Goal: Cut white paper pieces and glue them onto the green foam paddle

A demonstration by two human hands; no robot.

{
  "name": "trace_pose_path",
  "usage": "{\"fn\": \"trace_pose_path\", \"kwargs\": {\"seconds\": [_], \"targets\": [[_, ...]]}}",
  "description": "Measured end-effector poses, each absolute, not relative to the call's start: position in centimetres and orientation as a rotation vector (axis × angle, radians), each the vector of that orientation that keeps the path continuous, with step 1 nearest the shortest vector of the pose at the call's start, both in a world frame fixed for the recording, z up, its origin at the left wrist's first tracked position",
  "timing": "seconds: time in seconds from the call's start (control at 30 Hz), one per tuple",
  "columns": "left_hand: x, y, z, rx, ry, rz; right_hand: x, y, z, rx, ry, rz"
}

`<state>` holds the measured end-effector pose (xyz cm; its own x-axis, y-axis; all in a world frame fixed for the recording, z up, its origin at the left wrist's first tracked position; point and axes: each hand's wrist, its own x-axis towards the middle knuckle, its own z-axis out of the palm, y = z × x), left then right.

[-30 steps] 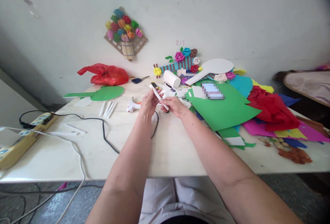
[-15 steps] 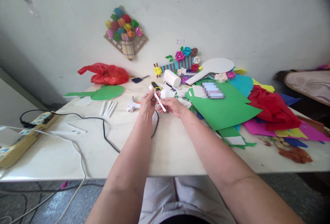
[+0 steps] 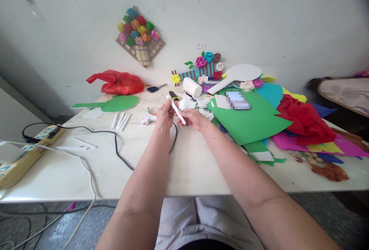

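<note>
White paper stick (image 3: 176, 109) slants between both hands' pinching fingers, its far end by the left hand (image 3: 165, 115), near end by the right hand (image 3: 193, 119).

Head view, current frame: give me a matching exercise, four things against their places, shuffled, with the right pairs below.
1. thin white stick
2. red plastic bag
3. scissors
4. flower decoration

A. on the wall
B. directly behind the green paddle-shaped piece
C. between left hand and right hand
D. just right of the bag

Pairs: 1-C, 2-B, 3-D, 4-A
</note>
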<state>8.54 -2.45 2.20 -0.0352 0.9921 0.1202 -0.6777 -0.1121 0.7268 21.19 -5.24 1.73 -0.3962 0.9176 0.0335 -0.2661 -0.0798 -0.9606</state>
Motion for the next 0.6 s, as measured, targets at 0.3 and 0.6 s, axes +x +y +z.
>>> {"fn": "trace_pose_path", "kwargs": {"seconds": [0.3, 0.6], "targets": [[8.54, -2.97, 2.63, 0.748, 0.543, 1.489, 21.43, -5.37, 1.81, -0.649, -1.316, 1.688], [8.73, -2.70, 2.35, 0.875, 0.580, 1.512, 20.52, -5.79, 2.29, -0.836, -1.284, 1.548]]}}
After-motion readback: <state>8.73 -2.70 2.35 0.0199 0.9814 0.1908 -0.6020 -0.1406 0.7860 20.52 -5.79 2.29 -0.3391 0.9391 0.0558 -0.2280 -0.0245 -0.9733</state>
